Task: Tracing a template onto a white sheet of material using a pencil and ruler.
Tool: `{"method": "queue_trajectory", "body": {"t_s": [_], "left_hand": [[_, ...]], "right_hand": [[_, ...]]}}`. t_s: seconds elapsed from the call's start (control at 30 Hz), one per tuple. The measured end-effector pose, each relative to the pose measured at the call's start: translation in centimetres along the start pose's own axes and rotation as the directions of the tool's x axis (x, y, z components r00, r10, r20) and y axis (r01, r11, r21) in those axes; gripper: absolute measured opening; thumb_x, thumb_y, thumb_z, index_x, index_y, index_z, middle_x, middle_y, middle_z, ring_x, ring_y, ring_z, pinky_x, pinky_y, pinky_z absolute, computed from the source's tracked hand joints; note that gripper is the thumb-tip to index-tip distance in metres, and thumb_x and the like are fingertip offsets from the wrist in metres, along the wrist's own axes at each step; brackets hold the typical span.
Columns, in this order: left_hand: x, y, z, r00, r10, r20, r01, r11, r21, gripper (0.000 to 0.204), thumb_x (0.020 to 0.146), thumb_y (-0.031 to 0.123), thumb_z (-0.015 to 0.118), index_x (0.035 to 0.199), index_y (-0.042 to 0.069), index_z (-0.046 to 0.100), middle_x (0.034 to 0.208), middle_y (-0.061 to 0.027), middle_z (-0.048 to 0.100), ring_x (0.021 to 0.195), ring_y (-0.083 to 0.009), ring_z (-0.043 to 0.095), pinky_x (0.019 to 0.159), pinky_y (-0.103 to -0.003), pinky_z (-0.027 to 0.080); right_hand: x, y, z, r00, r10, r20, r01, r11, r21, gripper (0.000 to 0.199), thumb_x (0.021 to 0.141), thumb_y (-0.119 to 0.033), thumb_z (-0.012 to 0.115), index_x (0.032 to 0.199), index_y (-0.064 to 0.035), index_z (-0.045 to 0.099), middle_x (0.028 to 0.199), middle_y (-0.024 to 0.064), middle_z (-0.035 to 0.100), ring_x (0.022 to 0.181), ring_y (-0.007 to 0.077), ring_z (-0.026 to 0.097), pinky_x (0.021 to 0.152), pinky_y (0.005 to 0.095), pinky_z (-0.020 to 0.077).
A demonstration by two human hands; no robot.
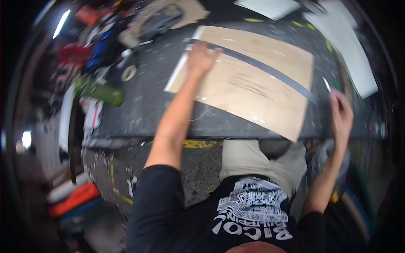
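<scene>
A large tan sheet of board (253,92) lies at a slant on the dark worktable, with a white strip along its left edge. Across it runs a long grey straightedge (270,72), its right end passing the sheet's edge. My left hand (201,61) rests on the straightedge near its left end, fingers laid out and thumb spread. Right of the sheet, my right hand (341,111) is closed around a slim white pen-like tool (327,85), tip pointing up and away. Blur hides the tool's exact kind. Dark scuffs mark the sheet's middle.
On the table's left are a green cylinder (101,92) and a roll of tape (128,73). Pale sheets (350,50) lie at the far right, and another tan piece (192,12) at the back. The dark worktable (143,114) ends just before my body.
</scene>
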State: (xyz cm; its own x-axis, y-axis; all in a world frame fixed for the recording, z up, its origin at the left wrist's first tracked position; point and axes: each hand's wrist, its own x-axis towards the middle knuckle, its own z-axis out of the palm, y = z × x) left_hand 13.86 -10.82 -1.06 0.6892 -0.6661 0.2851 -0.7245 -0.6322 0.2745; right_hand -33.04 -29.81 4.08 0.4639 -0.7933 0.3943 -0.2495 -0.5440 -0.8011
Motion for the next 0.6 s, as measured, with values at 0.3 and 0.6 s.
{"method": "queue_trajectory", "body": {"t_s": [0.3,0.6], "left_hand": [[0.9,-1.8,0.3,0.999,0.002,0.032,-0.006,0.992,0.122,0.086,0.092,0.075,0.047,0.151,0.012,0.046,0.159,-0.0161,0.038,0.15,-0.0336,0.029,0.121,-0.055,0.023],[-0.1,-1.1,-0.4,0.999,-0.007,0.04,0.002,0.992,0.13,0.097,0.088,0.082,0.044,0.152,0.008,0.043,0.16,-0.0177,0.036,0.151,-0.0376,0.027,0.122,-0.056,0.019]], "right_hand": [[3.4,2.7,1.8,0.996,-0.024,-0.086,-0.01,0.926,-0.377,0.03,0.091,-0.025,0.07,0.114,-0.0064,0.072,0.111,0.0143,0.067,0.095,0.0325,0.065,0.087,0.0405,0.0511],[5.3,4.5,3.4,0.999,0.026,0.02,-0.008,0.78,-0.625,0.036,0.092,-0.026,0.068,0.12,-0.0047,0.068,0.113,0.0186,0.064,0.108,0.0384,0.063,0.091,0.047,0.0507]]}}
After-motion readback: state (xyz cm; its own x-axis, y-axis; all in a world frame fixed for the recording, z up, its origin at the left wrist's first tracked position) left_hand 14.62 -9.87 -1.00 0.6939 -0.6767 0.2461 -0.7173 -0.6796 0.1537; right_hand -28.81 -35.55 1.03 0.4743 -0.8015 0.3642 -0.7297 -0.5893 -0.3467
